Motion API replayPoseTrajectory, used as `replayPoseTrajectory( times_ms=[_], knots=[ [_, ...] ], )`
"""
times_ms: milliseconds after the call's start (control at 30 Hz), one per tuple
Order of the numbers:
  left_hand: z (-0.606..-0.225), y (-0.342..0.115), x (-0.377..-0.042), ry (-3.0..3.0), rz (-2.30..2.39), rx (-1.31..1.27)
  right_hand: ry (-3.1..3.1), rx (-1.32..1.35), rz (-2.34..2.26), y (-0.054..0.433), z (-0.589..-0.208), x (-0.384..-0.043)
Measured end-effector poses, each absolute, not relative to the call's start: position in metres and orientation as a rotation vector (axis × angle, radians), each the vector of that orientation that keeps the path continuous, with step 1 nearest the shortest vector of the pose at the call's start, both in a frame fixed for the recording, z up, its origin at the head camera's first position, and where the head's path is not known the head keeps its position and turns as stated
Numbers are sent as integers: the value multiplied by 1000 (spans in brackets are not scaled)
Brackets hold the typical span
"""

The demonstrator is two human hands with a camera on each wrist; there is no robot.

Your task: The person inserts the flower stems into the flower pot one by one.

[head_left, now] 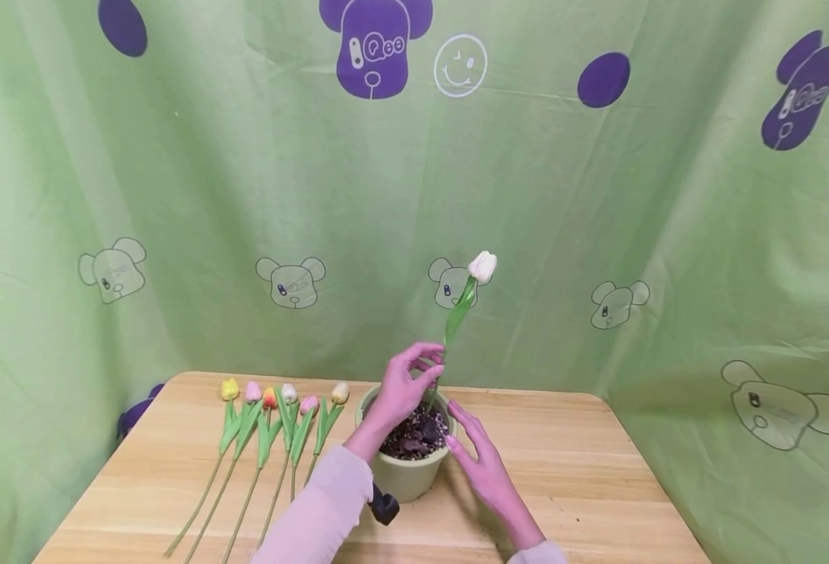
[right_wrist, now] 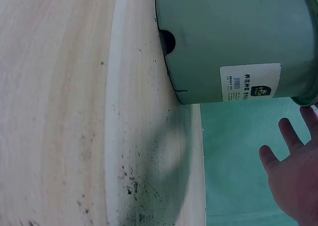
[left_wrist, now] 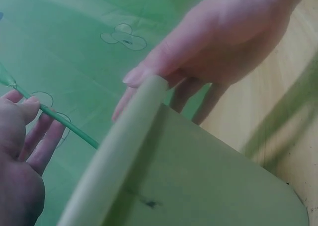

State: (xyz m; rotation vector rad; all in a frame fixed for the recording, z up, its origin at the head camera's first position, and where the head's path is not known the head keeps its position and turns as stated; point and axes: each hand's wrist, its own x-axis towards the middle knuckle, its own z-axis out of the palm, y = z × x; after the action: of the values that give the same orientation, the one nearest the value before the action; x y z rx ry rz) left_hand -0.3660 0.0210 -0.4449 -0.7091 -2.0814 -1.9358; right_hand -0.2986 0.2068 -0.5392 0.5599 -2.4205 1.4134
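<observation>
Closest to the head camera, a pale sleeve [head_left: 319,509] comes in from about six o'clock, with a black device [head_left: 384,507] by its wrist. Beyond it the left hand [head_left: 402,385] is over the pot [head_left: 407,475], thumb and fingers pinching the green stem of a white tulip [head_left: 483,267]. That tulip leans toward one o'clock, its lower end down at the dark soil [head_left: 414,439]; how deep it goes I cannot tell. At the pot's four o'clock side is the right hand [head_left: 483,462], its fingers spread and nearly straight, thumb at the rim. Toward nine o'clock from the pot, six more tulips [head_left: 269,398] lie side by side on the wooden table [head_left: 562,462], blooms toward twelve, stems toward seven. A white label [right_wrist: 250,82] marks the pot's wall, and dark crumbs [right_wrist: 131,186] dot the table. Around it hangs a green curtain [head_left: 527,188] printed with bear heads.
</observation>
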Motion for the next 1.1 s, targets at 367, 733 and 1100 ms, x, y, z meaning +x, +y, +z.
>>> replayPoseTrajectory(
  times_ms=[367, 733, 1100],
  knots=[
    [-451, 21, -365, -2128, -1876, -746, -2426, 551, 1421, 205, -540, -299],
    [-457, 19, -366, -2210, -1738, -704, -2418, 549, 1432, 204, -539, -298],
    [-461, 21, -363, -2259, -1621, -710, -2433, 530, 1439, 206, -538, -298]
  ],
)
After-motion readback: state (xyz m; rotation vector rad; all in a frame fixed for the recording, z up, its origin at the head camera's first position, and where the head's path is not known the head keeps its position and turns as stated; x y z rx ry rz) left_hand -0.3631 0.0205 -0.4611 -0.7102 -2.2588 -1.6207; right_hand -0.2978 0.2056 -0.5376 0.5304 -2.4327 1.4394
